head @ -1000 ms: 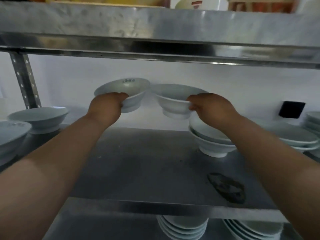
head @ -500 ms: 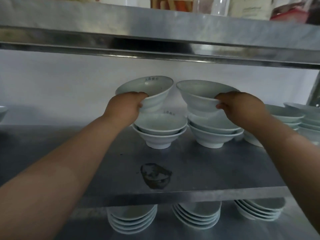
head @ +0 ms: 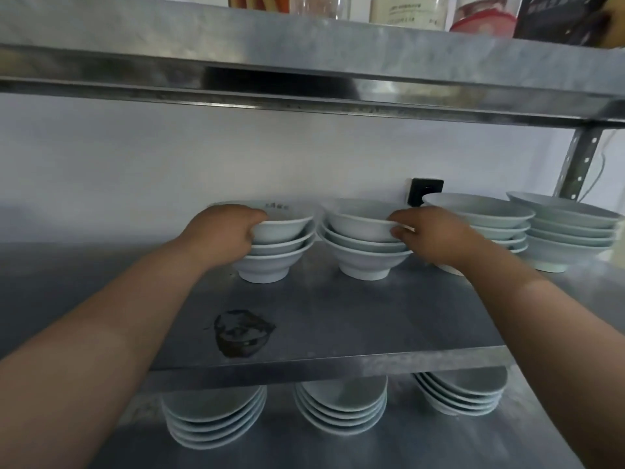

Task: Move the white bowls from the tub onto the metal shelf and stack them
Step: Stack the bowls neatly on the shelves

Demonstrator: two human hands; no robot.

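While our left hand (head: 220,235) grips the left bowl (head: 285,225) and right hand (head: 436,239) the right bowl (head: 358,223), both sit nested on stacks (head: 365,263) on the shelf (head: 338,316); we judge release remains; tub unseen.

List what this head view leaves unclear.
Head view only:
- The tub: outside the frame.
- Fingers of the left hand on the left top bowl: hidden behind the hand's back.
- Right edge of the right top bowl: covered by the right hand.
- Base of the third stack: behind the right wrist.
- The rim print: too blurred to read.
- The jars on the upper shelf: cut by the top edge.
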